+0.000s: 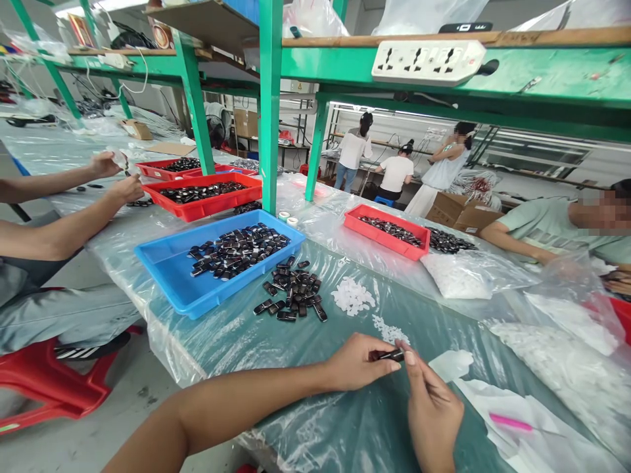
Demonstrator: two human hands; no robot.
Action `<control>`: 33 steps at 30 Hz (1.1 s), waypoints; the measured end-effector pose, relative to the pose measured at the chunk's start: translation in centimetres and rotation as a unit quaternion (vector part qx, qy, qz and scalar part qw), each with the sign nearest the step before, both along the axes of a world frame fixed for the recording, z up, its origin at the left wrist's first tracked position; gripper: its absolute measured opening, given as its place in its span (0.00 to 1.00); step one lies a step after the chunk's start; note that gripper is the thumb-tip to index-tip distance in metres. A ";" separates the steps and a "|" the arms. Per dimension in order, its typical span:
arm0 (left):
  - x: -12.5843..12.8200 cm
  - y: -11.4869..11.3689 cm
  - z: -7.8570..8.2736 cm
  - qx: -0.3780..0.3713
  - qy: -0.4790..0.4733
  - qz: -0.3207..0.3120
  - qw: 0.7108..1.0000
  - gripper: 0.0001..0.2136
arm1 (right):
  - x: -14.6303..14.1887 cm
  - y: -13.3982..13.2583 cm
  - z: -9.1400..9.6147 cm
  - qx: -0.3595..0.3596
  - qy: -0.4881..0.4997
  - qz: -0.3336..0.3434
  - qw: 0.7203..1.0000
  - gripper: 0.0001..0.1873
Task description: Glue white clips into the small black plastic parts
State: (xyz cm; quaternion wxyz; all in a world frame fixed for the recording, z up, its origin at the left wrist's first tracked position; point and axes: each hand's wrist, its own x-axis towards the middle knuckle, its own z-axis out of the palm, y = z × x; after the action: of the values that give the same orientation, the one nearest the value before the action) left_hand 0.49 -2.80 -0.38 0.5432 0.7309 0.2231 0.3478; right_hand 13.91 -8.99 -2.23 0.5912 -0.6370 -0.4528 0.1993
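Between thumb and fingers my left hand [359, 362] grips a small glossy black plastic casing [392, 355], held level above the plastic-covered table. The fingertips of my right hand [434, 404] are pinched together at the casing's right end; whether a tiny part is also between them is hidden. Just beyond the hands lies a scatter of tiny white pieces [389, 330]. Further off is a heap of larger flat white pieces [353, 295]. To its left, a loose pile of similar black casings [296, 292] rests on the table.
A blue tray [165, 276] of black casings stands left, beside a green post [271, 125]. Red trays [197, 209] [352, 220] lie beyond. At right are bags of white parts [557, 368] and a pink-handled tool [511, 422]. Co-workers sit left and right.
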 end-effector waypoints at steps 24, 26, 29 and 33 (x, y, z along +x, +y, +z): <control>0.6 2.3 -0.8 -0.168 -0.104 0.096 0.976 0.22 | 3.4 2.5 -1.5 -0.044 -0.315 0.078 0.945 0.20; 0.5 2.3 -0.5 -0.165 -0.111 0.103 0.975 0.22 | 3.8 2.8 -1.9 -0.056 -0.352 0.102 0.929 0.19; 0.5 2.1 -0.1 -0.146 -0.117 0.102 0.977 0.22 | 3.6 3.0 -2.2 -0.057 -0.385 0.128 0.912 0.18; 0.6 2.0 -0.2 -0.132 -0.125 0.096 0.979 0.21 | 3.0 3.3 -2.5 -0.055 -0.422 0.134 0.895 0.17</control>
State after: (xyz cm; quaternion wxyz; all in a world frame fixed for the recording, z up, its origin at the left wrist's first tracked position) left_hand 1.04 -0.76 -0.62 0.6221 0.5789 0.2669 0.4544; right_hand 16.93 -5.72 -4.69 0.2765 -0.6257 -0.7293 0.0136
